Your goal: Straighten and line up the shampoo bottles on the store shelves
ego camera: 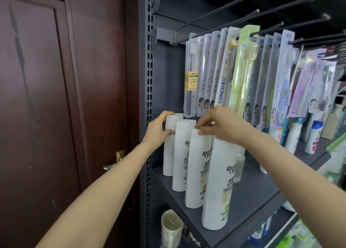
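Plainly, four white shampoo bottles were stood upright in a row on the dark grey shelf (249, 197), running from the back of the shelf to its front edge. The rearmost bottle (169, 146) was gripped at its cap by the left hand (159, 129), the fingers curled round the far side and the thumb laid on the near side. Just in front of that grip, the second bottle (182, 154) was stood touching or nearly touching the first. The cap of the third bottle (198, 167) was pinched by the right hand (222, 125), with the fingertips (201, 131) brought down onto its top edge. Below and in front of the right hand's grip, the frontmost bottle (218, 184) was stood at the shelf's front edge, apart from both hands. Behind it, under the right wrist, a clear bottle (239, 165) was partly hidden.

Above both grips, packaged toothbrushes (230, 70) were hung from black pegs (280, 6). To the right of the right forearm, further bottles (314, 135) were set along the same shelf, well apart from the row. Below the shelf, a cream mug (171, 227) was seen. To the left of the left hand, a dark brown door (61, 98) with a metal handle (112, 165) was shown beside the perforated shelf upright (148, 70).
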`<act>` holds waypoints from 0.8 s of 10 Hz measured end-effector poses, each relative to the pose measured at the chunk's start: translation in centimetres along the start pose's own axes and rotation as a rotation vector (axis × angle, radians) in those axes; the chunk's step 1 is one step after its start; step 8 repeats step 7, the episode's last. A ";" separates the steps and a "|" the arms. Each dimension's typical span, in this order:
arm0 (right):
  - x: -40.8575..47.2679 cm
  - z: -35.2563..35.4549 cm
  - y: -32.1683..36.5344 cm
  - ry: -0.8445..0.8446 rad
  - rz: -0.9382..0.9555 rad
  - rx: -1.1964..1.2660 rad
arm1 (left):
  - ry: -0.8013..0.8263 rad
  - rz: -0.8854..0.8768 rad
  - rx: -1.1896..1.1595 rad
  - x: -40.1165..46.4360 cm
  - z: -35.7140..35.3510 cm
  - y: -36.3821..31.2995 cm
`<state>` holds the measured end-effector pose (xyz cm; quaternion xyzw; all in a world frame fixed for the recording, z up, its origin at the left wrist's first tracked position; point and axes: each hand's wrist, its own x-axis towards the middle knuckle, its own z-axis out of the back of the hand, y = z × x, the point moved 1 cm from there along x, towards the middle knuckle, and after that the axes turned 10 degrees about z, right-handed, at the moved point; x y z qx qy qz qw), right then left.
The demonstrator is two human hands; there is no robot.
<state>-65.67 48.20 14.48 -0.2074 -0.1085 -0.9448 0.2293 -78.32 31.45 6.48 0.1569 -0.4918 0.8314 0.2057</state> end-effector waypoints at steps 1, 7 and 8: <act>0.0 0.0 0.1 -0.003 -0.003 0.003 | 0.016 0.010 0.066 0.2 0.1 -0.4; -0.6 0.4 1.0 0.012 -0.031 0.036 | -0.195 0.047 0.315 -1.7 1.6 -4.3; -0.6 0.4 1.0 0.012 -0.031 0.036 | -0.195 0.047 0.315 -1.7 1.6 -4.3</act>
